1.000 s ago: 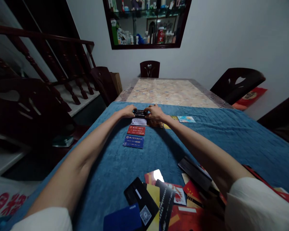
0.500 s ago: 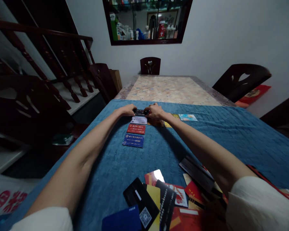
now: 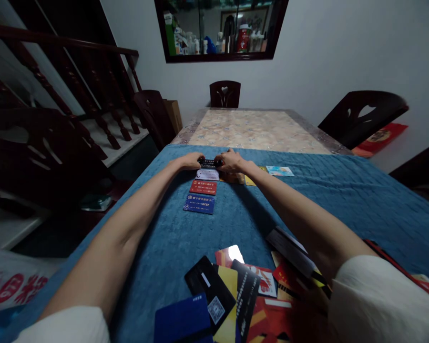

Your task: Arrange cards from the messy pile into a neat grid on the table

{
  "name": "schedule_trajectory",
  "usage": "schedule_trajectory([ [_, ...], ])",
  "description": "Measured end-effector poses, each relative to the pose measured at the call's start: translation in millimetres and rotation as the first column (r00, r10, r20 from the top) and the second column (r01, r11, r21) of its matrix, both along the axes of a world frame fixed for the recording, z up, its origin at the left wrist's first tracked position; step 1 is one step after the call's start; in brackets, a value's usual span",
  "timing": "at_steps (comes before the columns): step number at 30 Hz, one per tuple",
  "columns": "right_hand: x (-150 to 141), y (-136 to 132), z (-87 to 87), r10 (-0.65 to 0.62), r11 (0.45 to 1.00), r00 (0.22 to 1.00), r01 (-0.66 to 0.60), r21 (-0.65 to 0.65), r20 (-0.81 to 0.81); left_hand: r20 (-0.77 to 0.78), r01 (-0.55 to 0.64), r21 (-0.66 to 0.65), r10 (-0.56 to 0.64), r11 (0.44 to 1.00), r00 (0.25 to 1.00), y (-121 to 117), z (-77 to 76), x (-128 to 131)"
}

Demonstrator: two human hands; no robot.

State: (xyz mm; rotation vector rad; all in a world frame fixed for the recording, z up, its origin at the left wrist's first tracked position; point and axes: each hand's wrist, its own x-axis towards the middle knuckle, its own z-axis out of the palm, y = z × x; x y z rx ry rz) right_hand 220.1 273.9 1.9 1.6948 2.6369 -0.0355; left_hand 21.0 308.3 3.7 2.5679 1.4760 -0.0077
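Far out on the blue cloth, a black card (image 3: 209,164) is pinched at its two short ends. My left hand (image 3: 192,161) is closed on its left end and my right hand (image 3: 230,161) on its right end. Directly below it lies a pale lilac card (image 3: 207,175), then a red card (image 3: 203,187), then a dark blue card (image 3: 199,204), forming a column. Partly behind my right wrist are a brown-gold card (image 3: 232,178) and a yellow card (image 3: 249,181). A light blue card (image 3: 280,171) lies farther right.
A loose heap of cards fills the near edge, with a black card with a QR code (image 3: 210,290) and a blue card (image 3: 182,320) on top. The blue cloth (image 3: 343,200) covers the near table; a patterned tabletop (image 3: 250,128) lies beyond. Dark wooden chairs (image 3: 225,94) stand around.
Both hands stay on the black card, with hardly any movement. The whole view has shifted slightly, so the table sits a little higher in the picture.
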Motion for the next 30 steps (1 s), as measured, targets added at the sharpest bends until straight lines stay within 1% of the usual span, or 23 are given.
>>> schedule_trajectory([
  [3, 0.6, 0.2, 2.1, 0.000, 1.000, 1.000, 0.000, -0.007, 0.012, 0.033, -0.036, 0.042, 0.035, 0.998, 0.999, -5.6, -1.3, -1.7],
  [6, 3.6, 0.0, 5.2, 0.003, 1.000, 1.000, -0.003, 0.005, 0.007, 0.111, -0.079, 0.100, 0.068, 0.992, 0.992, -14.9, -3.7, -4.2],
  [9, 8.3, -5.5, 9.9, 0.007, 0.999, 1.000, -0.007, 0.032, 0.000, 0.215, -0.118, 0.161, 0.082, 0.980, 0.973, -29.8, -6.4, -5.6],
  [12, 13.1, -19.3, 13.9, 0.033, 0.997, 0.999, -0.033, 0.064, 0.003, 0.303, -0.141, 0.224, 0.069, 0.964, 0.950, -50.6, -9.9, -4.1],
  [16, 18.6, -49.4, 14.8, 0.099, 0.987, 0.995, -0.097, 0.131, -0.008, 0.379, -0.132, 0.259, 0.025, 0.957, 0.925, -86.3, -15.3, 1.9],
  [18, 21.2, -67.5, 13.6, 0.138, 0.977, 0.990, -0.131, 0.169, -0.033, 0.384, -0.127, 0.268, 0.015, 0.955, 0.923, -105.8, -17.1, 4.8],
  [24, 28.2, -125.6, 6.4, 0.258, 0.947, 0.963, -0.238, 0.214, -0.072, 0.380, -0.102, 0.274, -0.010, 0.956, 0.925, -158.9, -16.2, 7.8],
  [27, 28.4, -155.2, -0.7, 0.330, 0.925, 0.936, -0.295, 0.241, -0.119, 0.360, -0.081, 0.274, -0.024, 0.958, 0.933, -180.9, -14.7, 7.6],
  [30, 24.9, -185.9, -8.0, 0.426, 0.887, 0.888, -0.372, 0.273, -0.173, 0.342, -0.046, 0.273, -0.053, 0.961, 0.938, -201.0, -15.5, 7.4],
])
